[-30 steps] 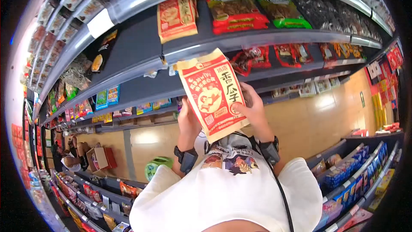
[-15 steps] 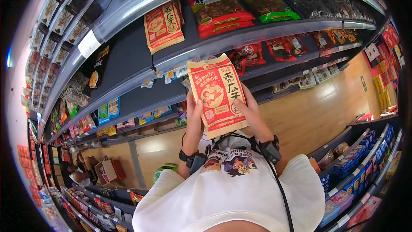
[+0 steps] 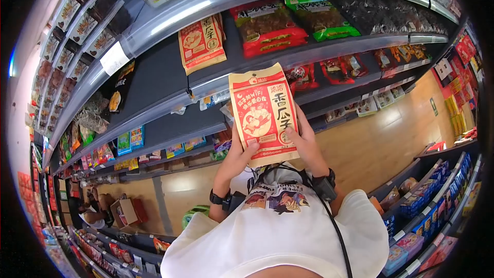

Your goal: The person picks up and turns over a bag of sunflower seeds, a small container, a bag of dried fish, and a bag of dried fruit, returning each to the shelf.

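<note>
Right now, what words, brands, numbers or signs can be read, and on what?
"洽洽": held packet
"香瓜子": held packet, shelf packet
"WiFi": held packet
"FASHION": white shirt
Too small or blurred to quote surely: held packet's remaining print, white tag, red bag, green bag.

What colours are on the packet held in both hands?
The packet is red and tan with black lettering; the head view shows it best.

A green bag [image 3: 323, 16] lies beside a red bag [image 3: 265, 23]
</note>
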The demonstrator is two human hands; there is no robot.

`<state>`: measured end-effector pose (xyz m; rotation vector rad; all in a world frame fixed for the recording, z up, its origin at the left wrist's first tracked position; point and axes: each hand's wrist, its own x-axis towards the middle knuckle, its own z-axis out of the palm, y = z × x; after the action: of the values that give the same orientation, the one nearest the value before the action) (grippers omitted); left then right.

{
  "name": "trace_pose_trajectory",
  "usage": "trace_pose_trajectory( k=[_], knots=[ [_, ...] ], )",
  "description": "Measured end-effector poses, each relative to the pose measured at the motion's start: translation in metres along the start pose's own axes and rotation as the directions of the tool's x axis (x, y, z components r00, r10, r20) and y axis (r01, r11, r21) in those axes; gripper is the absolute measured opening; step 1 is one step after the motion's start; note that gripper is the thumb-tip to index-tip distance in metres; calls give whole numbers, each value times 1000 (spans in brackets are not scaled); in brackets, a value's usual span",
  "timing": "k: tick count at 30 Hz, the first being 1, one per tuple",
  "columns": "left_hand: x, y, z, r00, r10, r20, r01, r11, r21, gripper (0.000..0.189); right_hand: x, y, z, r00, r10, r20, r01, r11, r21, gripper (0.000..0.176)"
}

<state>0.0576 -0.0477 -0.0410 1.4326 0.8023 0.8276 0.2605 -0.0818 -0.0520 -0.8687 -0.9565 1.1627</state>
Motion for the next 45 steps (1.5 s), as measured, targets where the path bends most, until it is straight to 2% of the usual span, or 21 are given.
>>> trace_pose_trajectory(
  k=[7, 9, 10, 13, 17, 18, 19, 20, 22, 25, 27, 29, 30, 31, 34, 36, 38, 40, 43, 44, 45],
  knots=[
    [2, 6, -10, 999, 33, -8, -32, 995, 96, 84, 9, 5, -2, 999, -20, 29, 22, 999, -47, 68],
    [4, 8, -16, 998, 69, -17, -66, 993, 102, 85, 14, 7, 3, 997, -50, 60, 50, 999, 4, 69],
    [6, 11, -18, 997, 73, -34, -71, 996, 57, 86, 18, 6, 5, 995, -69, 75, 67, 997, 27, 70],
    [7, 26, -27, 990, 108, -94, -111, 993, -32, 87, 33, 3, 17, 993, -74, 92, 81, 994, -69, 69],
    [20, 43, -54, 959, 127, -252, -127, 992, 15, 82, 75, -7, 51, 971, -139, 197, 155, 985, -72, 68],
    [31, 40, -66, 933, 256, -252, -237, 966, 104, 79, 86, -9, 59, 964, -143, 223, 163, 984, -71, 69],
    [40, 39, -82, 922, 274, -273, -235, 957, 169, 77, 100, -9, 67, 959, -134, 250, 162, 982, -95, 72],
    [50, 41, -96, 912, 289, -292, -227, 946, 231, 75, 115, -11, 75, 928, -231, 291, 289, 941, -175, 74],
    [68, 64, -112, 895, 327, -303, -257, 934, 248, 72, 139, -29, 91, 938, -97, 333, 198, 939, -283, 77],
    [98, 79, -132, 880, 372, -295, -302, 918, 258, 72, 178, -28, 109, 900, -255, 353, 384, 847, -368, 82],
    [117, 80, -144, 875, 386, -292, -321, 914, 247, 70, 199, -29, 116, 879, -301, 371, 453, 769, -451, 87],
    [130, 81, -154, 859, 423, -287, -316, 881, 353, 68, 218, -17, 116, 862, -344, 373, 504, 667, -550, 87],
    [136, 80, -159, 850, 442, -286, -312, 860, 403, 67, 223, -14, 117, 877, -328, 351, 479, 666, -572, 86],
    [141, 81, -166, 886, 377, -271, -238, 870, 433, 68, 228, -13, 118, 889, -314, 333, 457, 662, -594, 85],
    [144, 93, -164, 910, 295, -290, -134, 874, 467, 64, 239, -2, 116, 895, -323, 309, 446, 610, -655, 79],
    [155, 67, -169, 822, 443, -357, -152, 775, 613, 51, 240, 5, 115, 899, -331, 285, 432, 578, -692, 76],
    [155, 62, -169, 845, 350, -404, -4, 760, 650, 46, 243, 10, 119, 917, -329, 228, 383, 556, -738, 69],
    [156, 58, -169, 832, 400, -385, -35, 730, 682, 45, 233, 0, 125, 946, -269, 182, 310, 577, -755, 66],
    [157, 53, -169, 789, 498, -359, -59, 643, 764, 46, 223, -14, 138, 977, -190, 98, 186, 527, -829, 61],
    [158, 52, -170, 770, 535, -347, -60, 603, 795, 46, 222, -10, 138, 957, -264, 117, 228, 441, -868, 61],
    [158, 55, -172, 802, 478, -359, -82, 683, 726, 49, 222, -6, 139, 931, -336, 144, 265, 349, -899, 60]
  ],
)
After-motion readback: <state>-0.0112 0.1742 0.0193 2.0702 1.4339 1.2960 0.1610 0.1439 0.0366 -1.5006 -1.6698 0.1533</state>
